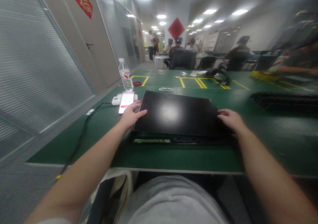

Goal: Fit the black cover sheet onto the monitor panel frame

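Green table (174,158) with panel (188,114) held at both ends

Behind the table, seated people (241,50) and a chair (182,59) occupy a lit office; a red diamond (176,28) hangs on the column. Front and centre, the glossy black panel lies face up between the person's two hands. Left hand (130,114): thumb laid on the panel's face, fingers along its left edge, holding it. Right hand (232,119): thumb and fingers drawn close together, pinching the right edge. Below the panel's near edge, a green circuit strip (152,140) shows in a dark base (191,141); whether panel and base touch cannot be told. Near the left hand, a lit phone (126,102) rests against a white device (115,100). Beyond these stand a bottle (126,77) and, beside it, red scissors (136,83). At right lies a dark object (285,101), too blurred to identify.
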Demonstrator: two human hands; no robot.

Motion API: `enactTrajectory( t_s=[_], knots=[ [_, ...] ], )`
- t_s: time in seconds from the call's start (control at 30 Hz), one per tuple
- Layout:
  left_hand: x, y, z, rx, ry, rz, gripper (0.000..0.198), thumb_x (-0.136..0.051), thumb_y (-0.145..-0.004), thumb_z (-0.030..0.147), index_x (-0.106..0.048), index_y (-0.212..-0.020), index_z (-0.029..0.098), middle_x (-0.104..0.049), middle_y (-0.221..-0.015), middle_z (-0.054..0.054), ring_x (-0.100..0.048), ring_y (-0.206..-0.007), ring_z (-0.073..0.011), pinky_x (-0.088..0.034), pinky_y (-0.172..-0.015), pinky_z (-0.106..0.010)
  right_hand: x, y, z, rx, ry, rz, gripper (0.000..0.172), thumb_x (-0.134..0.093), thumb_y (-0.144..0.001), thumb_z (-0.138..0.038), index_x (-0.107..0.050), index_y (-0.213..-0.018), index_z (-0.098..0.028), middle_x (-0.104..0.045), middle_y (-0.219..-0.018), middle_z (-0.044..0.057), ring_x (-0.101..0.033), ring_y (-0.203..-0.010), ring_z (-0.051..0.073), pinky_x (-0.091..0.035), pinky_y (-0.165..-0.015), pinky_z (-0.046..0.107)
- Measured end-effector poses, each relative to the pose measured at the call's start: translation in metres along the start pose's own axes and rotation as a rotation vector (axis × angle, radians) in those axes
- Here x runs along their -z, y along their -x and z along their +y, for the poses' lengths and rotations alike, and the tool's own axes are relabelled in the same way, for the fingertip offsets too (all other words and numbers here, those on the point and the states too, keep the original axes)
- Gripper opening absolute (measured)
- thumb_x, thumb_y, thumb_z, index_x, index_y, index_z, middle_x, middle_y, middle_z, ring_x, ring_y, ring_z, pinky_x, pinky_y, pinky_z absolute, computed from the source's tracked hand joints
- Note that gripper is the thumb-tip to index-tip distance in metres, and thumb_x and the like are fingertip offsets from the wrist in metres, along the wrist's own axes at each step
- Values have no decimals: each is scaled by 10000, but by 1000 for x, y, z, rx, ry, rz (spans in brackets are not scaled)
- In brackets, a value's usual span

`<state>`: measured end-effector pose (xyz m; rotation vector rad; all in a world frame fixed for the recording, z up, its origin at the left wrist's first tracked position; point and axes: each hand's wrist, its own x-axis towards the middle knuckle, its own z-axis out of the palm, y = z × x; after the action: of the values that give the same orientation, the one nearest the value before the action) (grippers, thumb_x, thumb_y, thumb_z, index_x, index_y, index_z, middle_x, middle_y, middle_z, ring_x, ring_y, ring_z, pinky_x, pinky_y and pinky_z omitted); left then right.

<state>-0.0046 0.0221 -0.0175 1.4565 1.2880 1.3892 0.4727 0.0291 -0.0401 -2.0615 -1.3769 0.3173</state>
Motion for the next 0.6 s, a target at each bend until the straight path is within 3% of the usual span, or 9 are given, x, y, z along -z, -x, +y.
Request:
enactTrajectory(
  t_s=[0.13, 0.3, 0.6],
  knots=[
    [0, 0, 0, -92, 12, -11, 520, -915, -584, 480, -819, -1007, 194, -544, -1525, -148, -459, -1449, -409, -399, -1192, -537, 2, 3, -7, -32, -17, 16, 357, -690, -800, -286, -780, -1129, -182, -775, -1086, 127, -717, -1044, 297, -541, -957, 404],
    [-1, 2, 2, -130, 36, -10, 538, -905, -600, 460, -804, -1052, 186, -533, -1510, -148, -468, -1440, -392, -414, -1181, -518, 3, 9, -14, -112, -138, 17, 264, -693, -811, -326, -805, -1002, -183, -773, -1068, 137, -713, -1060, 315, -541, -949, 420],
    [5, -2, 3, -90, 218, 91, 498, -895, -552, 372, -795, -1002, 183, -681, -1382, -120, -571, -1337, -374, -407, -1171, -500, 6, 5, -13, -97, -665, 100, 185, -746, -619, -278, -740, -794, -216, -759, -869, 52, -705, -974, 272, -540, -940, 413]
  ],
)
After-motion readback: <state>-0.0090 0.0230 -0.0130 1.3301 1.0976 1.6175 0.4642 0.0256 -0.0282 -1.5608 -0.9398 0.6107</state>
